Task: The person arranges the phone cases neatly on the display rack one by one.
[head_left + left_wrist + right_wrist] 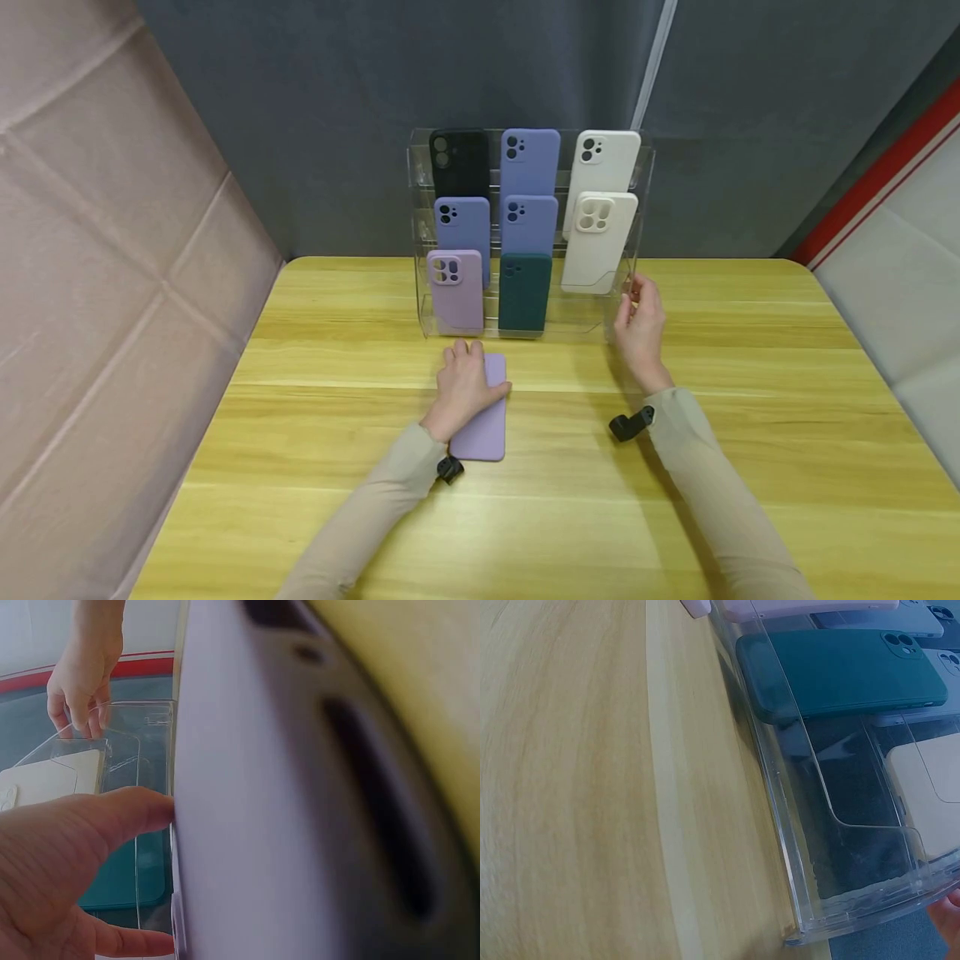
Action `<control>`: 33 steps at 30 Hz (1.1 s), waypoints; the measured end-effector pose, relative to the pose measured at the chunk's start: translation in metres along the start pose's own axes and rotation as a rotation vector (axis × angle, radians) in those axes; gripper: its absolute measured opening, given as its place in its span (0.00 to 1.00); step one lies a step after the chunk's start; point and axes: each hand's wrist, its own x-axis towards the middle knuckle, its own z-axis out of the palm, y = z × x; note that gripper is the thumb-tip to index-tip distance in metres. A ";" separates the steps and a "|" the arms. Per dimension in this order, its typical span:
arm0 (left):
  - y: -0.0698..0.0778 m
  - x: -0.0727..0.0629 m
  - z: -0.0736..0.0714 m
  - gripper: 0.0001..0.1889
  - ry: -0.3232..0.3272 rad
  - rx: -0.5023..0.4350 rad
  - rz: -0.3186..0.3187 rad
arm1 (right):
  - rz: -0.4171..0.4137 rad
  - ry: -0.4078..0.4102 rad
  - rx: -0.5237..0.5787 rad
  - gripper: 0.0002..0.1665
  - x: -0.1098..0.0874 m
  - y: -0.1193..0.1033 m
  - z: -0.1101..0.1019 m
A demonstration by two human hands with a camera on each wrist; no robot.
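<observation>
A light purple phone case [483, 437] lies face down on the table in the head view, and my left hand [461, 387] rests on its upper part. The thumb stretches across to the case's right edge; the other fingers point toward the stand. In the left wrist view the case [240, 780] fills the right side, with the thumb tip at its surface. My right hand [642, 325] is at the lower right side of a clear acrylic display stand [585, 317], thumb and fingers about its side panel. Only fingertips [946, 919] of it show in the right wrist view.
Several cases stand in tiers: black [461, 171], blue-violet [530, 158], white [603, 233], lilac [457, 304] and dark green [525, 300]. A grey curtain [337, 125] hangs behind the wooden table [562, 517]. Padded pinkish panels [97, 208] rise at the left.
</observation>
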 end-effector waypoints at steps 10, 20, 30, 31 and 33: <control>0.005 0.003 0.000 0.36 -0.034 0.029 -0.014 | 0.006 0.000 0.013 0.14 0.000 0.001 0.000; 0.006 0.004 0.002 0.35 -0.050 -0.004 0.001 | 0.009 -0.004 0.005 0.14 0.000 0.001 0.000; 0.010 0.006 0.000 0.36 -0.036 -0.012 0.043 | -0.003 -0.003 0.005 0.14 0.000 0.003 0.001; 0.010 0.007 -0.001 0.37 -0.031 -0.015 0.049 | -0.006 -0.001 0.003 0.14 0.000 0.003 0.001; 0.011 0.008 -0.002 0.39 -0.021 -0.024 0.060 | -0.008 0.000 0.004 0.14 0.000 0.003 0.001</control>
